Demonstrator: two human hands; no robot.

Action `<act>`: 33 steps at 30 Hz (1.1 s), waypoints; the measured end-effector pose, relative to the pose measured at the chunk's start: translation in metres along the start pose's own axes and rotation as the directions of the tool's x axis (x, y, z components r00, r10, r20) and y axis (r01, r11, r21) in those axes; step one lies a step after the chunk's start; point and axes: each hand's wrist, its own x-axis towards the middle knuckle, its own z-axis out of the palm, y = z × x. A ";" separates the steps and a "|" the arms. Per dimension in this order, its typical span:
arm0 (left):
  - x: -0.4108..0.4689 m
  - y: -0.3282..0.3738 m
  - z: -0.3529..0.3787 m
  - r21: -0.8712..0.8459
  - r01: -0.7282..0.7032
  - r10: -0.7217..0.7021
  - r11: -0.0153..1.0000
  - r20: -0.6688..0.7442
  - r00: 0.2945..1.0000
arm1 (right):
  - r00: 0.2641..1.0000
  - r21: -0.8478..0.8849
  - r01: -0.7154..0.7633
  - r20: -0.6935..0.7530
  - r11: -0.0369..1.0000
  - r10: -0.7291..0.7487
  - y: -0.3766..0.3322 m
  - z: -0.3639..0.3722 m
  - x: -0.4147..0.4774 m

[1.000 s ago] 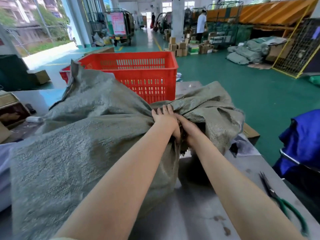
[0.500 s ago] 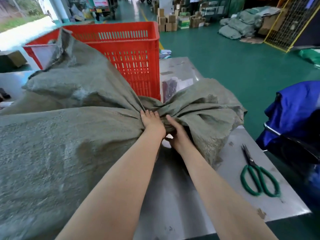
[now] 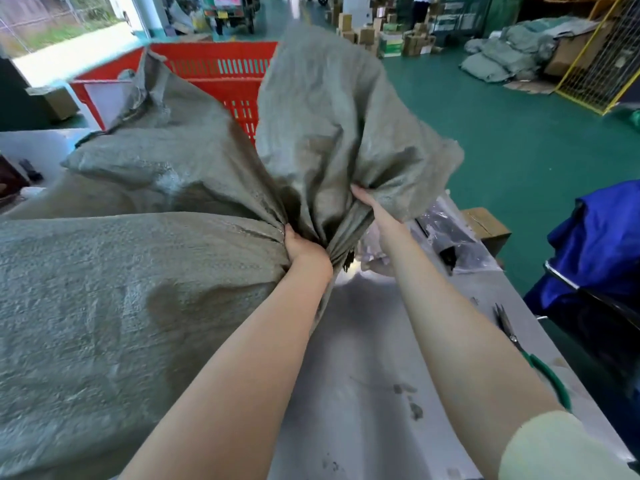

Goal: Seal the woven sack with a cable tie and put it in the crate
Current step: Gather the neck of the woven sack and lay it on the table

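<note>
A large grey-green woven sack (image 3: 104, 306) lies across the metal table (image 3: 363, 375), filling the left half of the view. My left hand (image 3: 303, 247) is clenched around its gathered neck. My right hand (image 3: 367, 202) grips the loose mouth flap, which stands lifted and fanned upward. The red plastic crate (image 3: 225, 67) stands behind the sack at the table's far end. A clear bag (image 3: 446, 244) holding dark strips, possibly cable ties, lies just right of the neck. No tie is seen on the sack.
Green-handled scissors (image 3: 530, 358) lie near the table's right edge. A blue cloth (image 3: 595, 244) hangs over something to the right. A cardboard box (image 3: 485, 226) sits on the green floor beyond the table. Stacked boxes and more sacks stand far back.
My right hand has moved up and away from the neck, lifting the sack's mouth flap high. My left hand keeps its hold on the gathered neck.
</note>
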 end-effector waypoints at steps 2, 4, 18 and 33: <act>0.000 0.004 0.001 0.014 -0.003 0.003 1.000 0.007 1.000 | 0.992 0.006 -0.116 -0.047 0.993 0.117 0.007 -0.001 0.014; -0.002 0.009 0.000 0.044 0.000 -0.001 0.999 0.016 1.000 | 0.954 -0.014 -0.296 -0.055 0.955 0.295 0.022 -0.001 0.019; 0.017 0.069 -0.050 -0.321 -0.320 0.130 0.891 -0.496 0.859 | 0.877 -0.181 -0.400 0.211 0.899 0.433 0.041 -0.082 0.031; 0.050 0.172 -0.087 -0.098 -0.760 0.529 0.642 -0.661 0.532 | 0.907 -0.688 -0.070 -0.345 0.722 -0.242 0.037 -0.191 0.049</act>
